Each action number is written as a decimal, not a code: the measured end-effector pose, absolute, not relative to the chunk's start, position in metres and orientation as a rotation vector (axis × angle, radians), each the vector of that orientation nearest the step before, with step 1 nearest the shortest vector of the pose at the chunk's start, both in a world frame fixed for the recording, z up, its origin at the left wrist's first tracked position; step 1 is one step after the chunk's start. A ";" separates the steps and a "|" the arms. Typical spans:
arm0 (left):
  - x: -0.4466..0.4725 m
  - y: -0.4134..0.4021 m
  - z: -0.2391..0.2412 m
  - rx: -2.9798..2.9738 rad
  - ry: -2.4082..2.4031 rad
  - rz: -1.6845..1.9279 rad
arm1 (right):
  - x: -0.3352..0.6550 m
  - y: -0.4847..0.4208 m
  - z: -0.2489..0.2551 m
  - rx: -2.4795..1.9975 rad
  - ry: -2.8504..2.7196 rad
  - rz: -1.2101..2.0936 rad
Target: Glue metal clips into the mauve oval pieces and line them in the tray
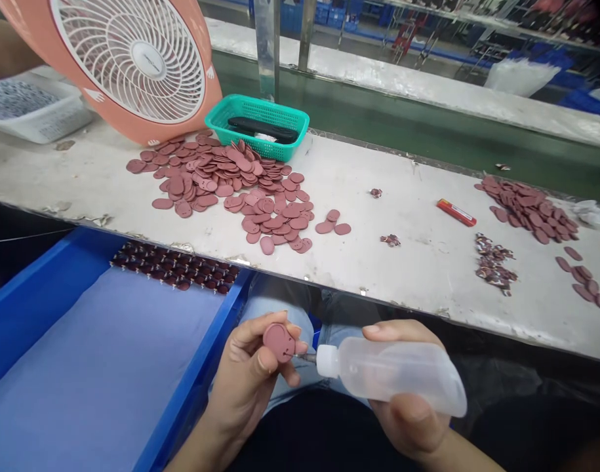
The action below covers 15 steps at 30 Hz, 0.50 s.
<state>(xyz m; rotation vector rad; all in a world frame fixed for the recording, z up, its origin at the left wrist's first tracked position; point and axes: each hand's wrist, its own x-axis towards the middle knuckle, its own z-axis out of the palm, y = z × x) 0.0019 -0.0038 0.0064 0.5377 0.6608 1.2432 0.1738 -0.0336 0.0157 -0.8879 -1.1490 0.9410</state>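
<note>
A bright blue plastic tray [196, 387] lined with a pale blue sheet sits at 9 o'clock from the person, with rows of small dark red pieces [174, 265] along its far end, where a careless forearm could knock them askew. Next, the left hand [245, 373] pinches a round dusky-pink disc [279, 343] between thumb and fingertips. A thin metal nozzle [307, 357] on a clear plastic squeeze bottle [391, 377] sits just at the disc's edge, and the right hand [408, 400] wraps around the bottle. Too hard a squeeze could flood the disc, and a slipped tip could jab the fingers. On the white table [378, 275] beyond, a white plastic basket [34, 111] lies at 10 o'clock, a peach round fan [90, 98] at 11, a teal mesh basket [231, 108] and a heap of pink discs [216, 180] near 12, and an orange-red lighter [456, 212] and a second pink heap [528, 208] toward 2, with the table's edge between them and the hands
</note>
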 end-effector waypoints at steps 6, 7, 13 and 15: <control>0.001 -0.006 0.005 0.537 0.697 1.258 | 0.175 -0.035 0.016 -0.902 -1.176 0.944; 0.000 -0.006 0.004 0.537 0.701 1.254 | 0.175 -0.035 0.017 -0.916 -1.179 0.947; 0.001 -0.004 0.003 0.537 0.712 1.252 | 0.175 -0.035 0.016 -0.938 -1.202 0.931; 0.000 -0.003 0.002 0.536 0.716 1.252 | 0.175 -0.037 0.012 -0.982 -1.227 0.910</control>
